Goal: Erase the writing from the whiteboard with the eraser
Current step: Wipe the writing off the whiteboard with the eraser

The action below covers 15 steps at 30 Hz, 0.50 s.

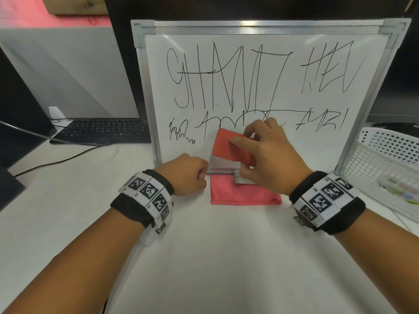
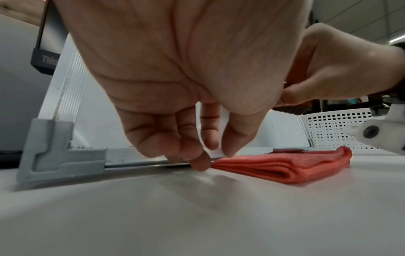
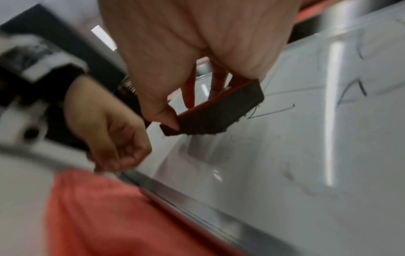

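So the right hand [image 1: 269, 155] has the eraser [image 1: 233, 148] pinched by its edges, thumb on the near side and fingers over the far side, red plastic back facing out. In the right wrist view the dark felt face [image 3: 214, 117] points at the whiteboard [image 1: 317, 141] and sits right by the surface, low down and about centre. I can't tell if the felt is actually touching yet, that view is pretty blurry.

The thing the next move turns on, I reckon: all the writing [image 1: 226, 78] is above and to both sides of the eraser, nothing below it but bare board and the bottom frame. The eraser's long axis runs tilted, upper left to lower right, and the lower line of scribble is just above its top edge. So the wipe has to go up and sideways from here. Looks like nothing's been erased so far.

The left hand [image 1: 188, 175] is curled, fingertips [image 2: 200, 163] pinching the bottom rail of the board, probably to steady it since it leans propped up.

Textures: glossy white board with ribbed aluminium frame and grey plastic corners, thin black marker strokes. A folded pink cloth [image 1: 242, 191], soft and ribbed, lies on the matte white table [image 1: 204, 257] just under the rail. White lattice basket [image 1: 385, 155] off to the right.
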Each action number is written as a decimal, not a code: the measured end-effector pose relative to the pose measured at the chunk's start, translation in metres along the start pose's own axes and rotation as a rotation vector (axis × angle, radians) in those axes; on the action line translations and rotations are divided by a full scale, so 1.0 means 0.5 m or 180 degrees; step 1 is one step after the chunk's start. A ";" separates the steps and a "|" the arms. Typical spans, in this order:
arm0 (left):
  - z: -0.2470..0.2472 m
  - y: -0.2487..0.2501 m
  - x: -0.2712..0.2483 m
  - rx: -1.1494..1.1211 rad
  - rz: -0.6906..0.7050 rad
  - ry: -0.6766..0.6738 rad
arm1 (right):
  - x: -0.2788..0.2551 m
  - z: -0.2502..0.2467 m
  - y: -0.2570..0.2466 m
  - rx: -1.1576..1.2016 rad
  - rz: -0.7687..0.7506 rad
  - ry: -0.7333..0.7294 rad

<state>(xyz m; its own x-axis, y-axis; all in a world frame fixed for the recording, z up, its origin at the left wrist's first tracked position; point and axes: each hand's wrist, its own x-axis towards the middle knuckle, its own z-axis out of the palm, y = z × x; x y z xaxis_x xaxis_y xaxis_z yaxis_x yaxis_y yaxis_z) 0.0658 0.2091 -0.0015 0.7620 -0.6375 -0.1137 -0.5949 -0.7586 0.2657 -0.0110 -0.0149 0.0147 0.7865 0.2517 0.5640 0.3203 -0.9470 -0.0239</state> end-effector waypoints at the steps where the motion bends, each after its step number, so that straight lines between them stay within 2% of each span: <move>1: 0.000 0.000 0.000 -0.0002 0.0002 -0.0005 | 0.001 -0.001 -0.002 0.0085 0.0020 -0.0076; 9: -0.001 0.004 -0.005 0.0003 -0.0006 0.0066 | -0.009 0.002 -0.040 0.0398 0.0278 -0.0353; 15: -0.001 0.002 -0.005 0.0017 -0.0014 0.0041 | -0.003 0.011 -0.029 0.0380 0.0345 -0.0218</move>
<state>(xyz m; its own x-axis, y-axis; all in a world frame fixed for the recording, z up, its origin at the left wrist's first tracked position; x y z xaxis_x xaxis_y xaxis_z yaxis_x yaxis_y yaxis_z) 0.0635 0.2099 -0.0003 0.7678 -0.6324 -0.1027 -0.5929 -0.7621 0.2600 -0.0138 -0.0003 0.0096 0.8527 0.1664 0.4952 0.2890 -0.9399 -0.1817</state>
